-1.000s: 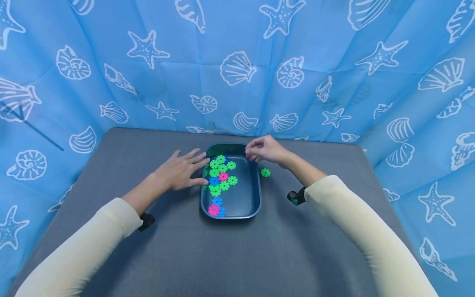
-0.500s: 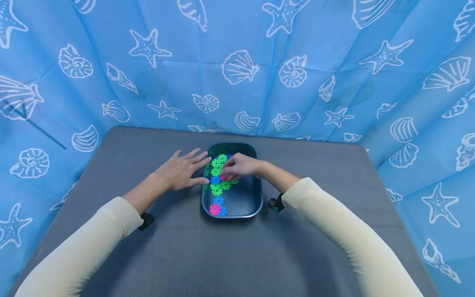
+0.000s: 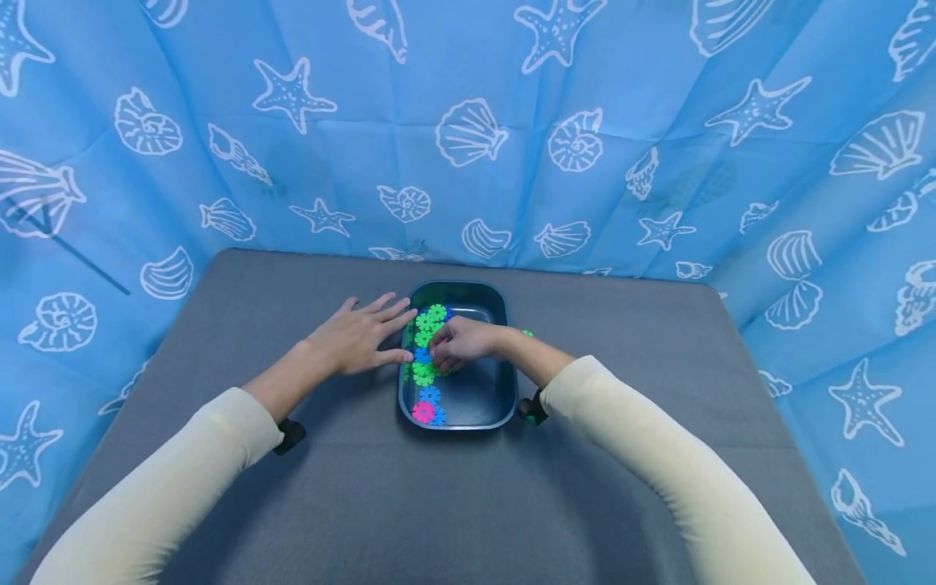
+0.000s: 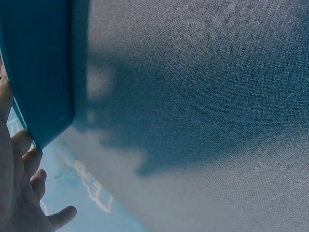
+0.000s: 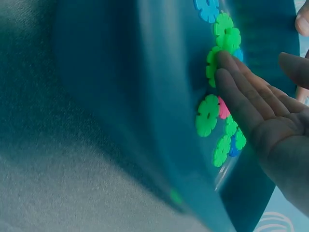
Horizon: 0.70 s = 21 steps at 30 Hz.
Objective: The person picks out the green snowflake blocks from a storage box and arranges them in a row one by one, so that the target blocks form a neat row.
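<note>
A dark blue tray (image 3: 478, 406) sits on the table, with several flower-shaped plastic discs in green, blue and pink along its left side. My left hand (image 3: 358, 337) lies spread against the tray's left rim, fingertips and thumb at the edge; the left wrist view catches its fingers (image 4: 33, 157) at that rim. Inside the tray, my right hand (image 3: 464, 341) reaches over the discs. In the right wrist view its fairly straight fingers (image 5: 246, 94) touch a green disc (image 5: 211, 70). Nearer the front are a pink disc (image 3: 423, 412) and a blue disc (image 3: 429, 395).
Outside the tray's right rim lies one green disc (image 3: 527, 333), mostly covered by my right wrist. The grey cloth-covered table (image 3: 439, 504) spreads around the tray. Behind and at both sides hangs a blue curtain (image 3: 409, 154) with white shells and starfish.
My right hand has moved left from the tray's right rim into the tray over the discs, then slightly toward the front. The left hand has stayed at the left rim.
</note>
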### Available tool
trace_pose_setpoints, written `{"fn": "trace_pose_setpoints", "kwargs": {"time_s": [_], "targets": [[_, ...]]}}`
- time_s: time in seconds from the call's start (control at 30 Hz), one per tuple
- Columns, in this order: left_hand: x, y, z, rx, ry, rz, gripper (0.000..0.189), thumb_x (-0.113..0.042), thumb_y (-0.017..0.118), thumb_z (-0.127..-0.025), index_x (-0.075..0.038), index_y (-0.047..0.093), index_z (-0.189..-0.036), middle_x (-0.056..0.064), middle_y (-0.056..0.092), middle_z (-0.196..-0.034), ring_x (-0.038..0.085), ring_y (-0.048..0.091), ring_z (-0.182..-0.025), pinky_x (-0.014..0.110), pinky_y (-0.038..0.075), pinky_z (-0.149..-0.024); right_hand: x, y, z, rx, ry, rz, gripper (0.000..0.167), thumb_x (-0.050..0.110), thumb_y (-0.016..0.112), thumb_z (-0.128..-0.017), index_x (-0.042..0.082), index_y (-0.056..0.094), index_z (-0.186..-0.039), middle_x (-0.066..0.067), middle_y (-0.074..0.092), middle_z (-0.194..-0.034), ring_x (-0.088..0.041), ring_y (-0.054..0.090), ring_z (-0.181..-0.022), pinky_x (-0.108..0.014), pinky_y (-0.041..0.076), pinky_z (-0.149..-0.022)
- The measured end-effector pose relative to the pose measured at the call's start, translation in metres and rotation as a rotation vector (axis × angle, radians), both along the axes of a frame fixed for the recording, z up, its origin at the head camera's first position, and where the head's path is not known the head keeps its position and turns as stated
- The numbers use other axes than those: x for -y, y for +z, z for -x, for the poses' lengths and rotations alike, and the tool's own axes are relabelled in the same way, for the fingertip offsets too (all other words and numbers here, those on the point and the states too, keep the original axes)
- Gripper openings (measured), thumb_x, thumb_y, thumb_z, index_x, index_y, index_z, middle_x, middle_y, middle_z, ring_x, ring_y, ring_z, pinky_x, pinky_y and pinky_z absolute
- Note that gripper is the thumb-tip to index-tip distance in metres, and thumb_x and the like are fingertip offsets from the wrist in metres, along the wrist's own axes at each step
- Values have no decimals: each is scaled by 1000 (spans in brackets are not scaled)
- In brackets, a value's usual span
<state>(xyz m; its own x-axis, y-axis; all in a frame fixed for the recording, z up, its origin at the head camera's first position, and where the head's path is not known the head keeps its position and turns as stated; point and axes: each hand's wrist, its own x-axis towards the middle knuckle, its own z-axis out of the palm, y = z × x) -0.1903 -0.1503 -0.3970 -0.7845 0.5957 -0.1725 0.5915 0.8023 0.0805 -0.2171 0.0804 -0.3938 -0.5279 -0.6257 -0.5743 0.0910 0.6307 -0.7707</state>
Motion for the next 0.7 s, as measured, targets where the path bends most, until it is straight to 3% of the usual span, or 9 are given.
{"fn": "trace_pose_setpoints", "kwargs": {"time_s": [0.43, 0.7], "targets": [[0, -4, 0, -3, -4, -13, 80, -64, 49, -96, -17, 30, -158, 9, 23, -164, 32, 17, -151, 70, 21, -111, 11, -4, -3, 8, -5, 1, 37, 1, 58, -98, -7, 54, -134, -18, 69, -119, -28, 66, -112, -38, 52, -98], [-1, -4, 0, 20, 4, -20, 80, -62, 50, -97, -17, 28, -158, 10, 22, -164, 32, 16, -151, 70, 19, -112, 15, -4, -1, 8, 9, -13, 42, -1, 58, -98, -9, 51, -138, -17, 68, -123, -25, 66, -114, -37, 52, -97]]}}
